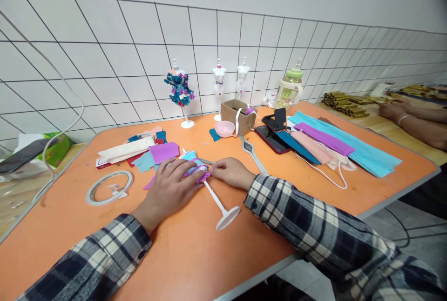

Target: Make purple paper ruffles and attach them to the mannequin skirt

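Note:
A small white doll mannequin (215, 195) on a round-based stand lies tilted on the table, dressed in light-blue and purple paper. My left hand (173, 182) rests over its body with the fingers curved round it, holding it down. At the hem, my right hand (231, 171) pinches with thumb and forefinger beside the purple paper trim (203, 176); what lies between the fingertips is too small to make out. Just behind that hand, small scissors (206, 161) show in part. Purple and light-blue paper scraps (164, 152) lie beyond my left hand.
A roll of double-sided tape (109, 188) lies at left. Behind stand a decorated mannequin (179, 89), two barer white mannequins (219, 82), a cardboard box (244, 122), a pink bowl (224, 129) and a bottle (289, 89). Coloured paper strips (344, 143) and a phone (272, 139) lie right. A co-worker's hands (396, 108) show far right.

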`<state>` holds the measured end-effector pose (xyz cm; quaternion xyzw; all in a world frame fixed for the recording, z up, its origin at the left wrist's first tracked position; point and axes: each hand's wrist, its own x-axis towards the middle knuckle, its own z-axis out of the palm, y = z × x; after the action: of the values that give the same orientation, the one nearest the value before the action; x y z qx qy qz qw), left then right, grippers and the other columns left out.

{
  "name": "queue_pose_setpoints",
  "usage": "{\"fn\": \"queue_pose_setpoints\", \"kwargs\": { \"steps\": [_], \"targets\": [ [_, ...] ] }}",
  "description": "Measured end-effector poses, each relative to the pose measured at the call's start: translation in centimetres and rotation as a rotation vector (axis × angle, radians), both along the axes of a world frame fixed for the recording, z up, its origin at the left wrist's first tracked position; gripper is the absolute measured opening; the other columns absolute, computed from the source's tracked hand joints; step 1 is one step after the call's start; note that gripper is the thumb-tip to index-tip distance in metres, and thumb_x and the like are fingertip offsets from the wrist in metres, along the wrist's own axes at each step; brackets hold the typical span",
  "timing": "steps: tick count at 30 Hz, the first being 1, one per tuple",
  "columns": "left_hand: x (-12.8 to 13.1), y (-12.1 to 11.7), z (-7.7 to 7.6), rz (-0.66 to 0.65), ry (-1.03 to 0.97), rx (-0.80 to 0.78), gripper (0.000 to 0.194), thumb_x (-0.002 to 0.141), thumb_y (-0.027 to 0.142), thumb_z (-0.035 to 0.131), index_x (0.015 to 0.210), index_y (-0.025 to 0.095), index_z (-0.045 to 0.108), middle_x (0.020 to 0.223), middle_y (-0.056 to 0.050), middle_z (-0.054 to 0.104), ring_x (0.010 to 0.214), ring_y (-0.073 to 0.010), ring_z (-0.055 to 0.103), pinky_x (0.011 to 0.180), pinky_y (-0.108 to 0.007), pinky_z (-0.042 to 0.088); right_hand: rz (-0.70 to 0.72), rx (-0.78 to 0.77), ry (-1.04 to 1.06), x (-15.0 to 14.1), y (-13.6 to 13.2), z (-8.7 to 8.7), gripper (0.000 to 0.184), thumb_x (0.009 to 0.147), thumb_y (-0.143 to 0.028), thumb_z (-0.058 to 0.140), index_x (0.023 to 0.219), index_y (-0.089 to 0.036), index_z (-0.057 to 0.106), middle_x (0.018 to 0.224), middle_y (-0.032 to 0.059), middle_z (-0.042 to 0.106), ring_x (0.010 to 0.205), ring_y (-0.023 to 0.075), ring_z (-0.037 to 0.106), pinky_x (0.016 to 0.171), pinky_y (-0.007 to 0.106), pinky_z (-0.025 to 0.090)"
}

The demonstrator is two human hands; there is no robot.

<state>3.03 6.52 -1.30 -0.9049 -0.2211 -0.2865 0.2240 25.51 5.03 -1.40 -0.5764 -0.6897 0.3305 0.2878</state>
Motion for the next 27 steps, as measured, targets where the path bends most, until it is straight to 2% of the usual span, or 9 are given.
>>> {"fn": "queue_pose_setpoints", "kwargs": {
  "steps": [2, 4, 9, 11, 13, 16, 20, 23, 27],
  "targets": [
    [-0.1, 0.0, 0.0, 0.005, -0.002, 0.001, 0.029, 0.089, 0.029, 0.072, 0.117, 0.029, 0.068, 0.111, -0.010, 0.074, 0.107, -0.0314, 0.063, 0.096, -0.051, 0.045, -0.002, -0.055, 0.037, -0.3, 0.0, -0.3, 0.024, 0.090, -0.038, 0.062, 0.083, -0.018, 0.074, 0.058, -0.0040, 0.059, 0.050, 0.0099, 0.049, 0.051, 0.023, 0.037],
    [-0.3, 0.1, -0.1, 0.004, -0.003, 0.002, 0.029, 0.088, 0.028, 0.072, 0.116, 0.031, 0.068, 0.112, -0.009, 0.074, 0.108, -0.0308, 0.063, 0.097, -0.050, 0.044, -0.011, -0.078, 0.062, -0.5, 0.0, -0.4, 0.022, 0.089, -0.036, 0.063, 0.086, -0.017, 0.074, 0.058, -0.0050, 0.057, 0.047, 0.0085, 0.046, 0.049, 0.022, 0.035],
    [-0.4, 0.3, -0.4, 0.005, -0.003, 0.043, 0.027, 0.088, 0.026, 0.072, 0.114, 0.031, 0.070, 0.112, -0.009, 0.074, 0.109, -0.0308, 0.063, 0.100, -0.052, 0.041, -0.053, -0.043, 0.059, -0.4, 0.5, -0.5, 0.015, 0.087, -0.029, 0.065, 0.086, -0.015, 0.071, 0.071, -0.0028, 0.063, 0.064, 0.0089, 0.052, 0.057, 0.019, 0.037],
    [-0.3, 0.2, -0.3, 0.009, -0.003, 0.053, 0.026, 0.088, 0.026, 0.072, 0.114, 0.030, 0.070, 0.111, -0.009, 0.075, 0.108, -0.0308, 0.064, 0.100, -0.052, 0.041, -0.075, -0.036, 0.023, 0.2, 0.7, -0.2, 0.020, 0.089, -0.033, 0.063, 0.090, -0.015, 0.072, 0.073, -0.0018, 0.064, 0.067, 0.0099, 0.053, 0.058, 0.021, 0.036],
    [-0.3, 0.0, -0.1, 0.011, 0.003, 0.035, 0.029, 0.088, 0.027, 0.071, 0.117, 0.029, 0.069, 0.111, -0.009, 0.074, 0.107, -0.0312, 0.064, 0.099, -0.052, 0.041, -0.082, -0.048, -0.033, 1.1, 0.7, 0.5, 0.029, 0.091, -0.041, 0.062, 0.085, -0.015, 0.074, 0.071, 0.0001, 0.064, 0.066, 0.0114, 0.053, 0.056, 0.023, 0.033],
    [-0.8, -0.4, 0.2, -0.001, 0.010, -0.045, 0.037, 0.087, 0.020, 0.064, 0.124, 0.025, 0.065, 0.110, -0.010, 0.073, 0.105, -0.0322, 0.064, 0.099, -0.053, 0.041, 0.008, -0.136, -0.123, 2.1, 0.3, 1.7, 0.039, 0.087, -0.046, 0.066, 0.064, -0.015, 0.074, 0.054, 0.0003, 0.057, 0.054, 0.0116, 0.048, 0.050, 0.027, 0.028],
    [-2.2, 0.0, 0.1, 0.076, -0.125, -0.177, 0.033, 0.088, 0.014, 0.051, 0.117, 0.018, 0.065, 0.106, -0.012, 0.071, 0.099, -0.0304, 0.063, 0.089, -0.046, 0.046, 0.225, -0.325, -0.184, 1.4, -0.7, 1.9, 0.039, 0.083, -0.052, 0.070, 0.065, -0.018, 0.076, 0.044, -0.0031, 0.049, 0.041, 0.0099, 0.045, 0.043, 0.025, 0.030],
    [-3.2, 0.8, -0.2, 0.185, -0.248, -0.234, 0.026, 0.094, 0.023, 0.050, 0.114, 0.016, 0.065, 0.105, -0.012, 0.071, 0.098, -0.0305, 0.062, 0.085, -0.043, 0.047, 0.241, -0.465, -0.039, 0.1, -1.5, 1.1, 0.042, 0.080, -0.059, 0.070, 0.071, -0.017, 0.071, 0.050, -0.0041, 0.053, 0.038, 0.0081, 0.047, 0.039, 0.020, 0.034],
    [-3.6, 1.7, -0.5, 0.252, -0.342, -0.315, 0.028, 0.097, 0.032, 0.048, 0.114, 0.016, 0.065, 0.104, -0.011, 0.072, 0.098, -0.0303, 0.063, 0.085, -0.043, 0.047, 0.274, -0.574, 0.165, -1.4, -2.2, 0.3, 0.050, 0.086, -0.064, 0.061, 0.072, -0.017, 0.068, 0.047, -0.0052, 0.049, 0.035, 0.0071, 0.043, 0.034, 0.018, 0.036]
  ]
}}
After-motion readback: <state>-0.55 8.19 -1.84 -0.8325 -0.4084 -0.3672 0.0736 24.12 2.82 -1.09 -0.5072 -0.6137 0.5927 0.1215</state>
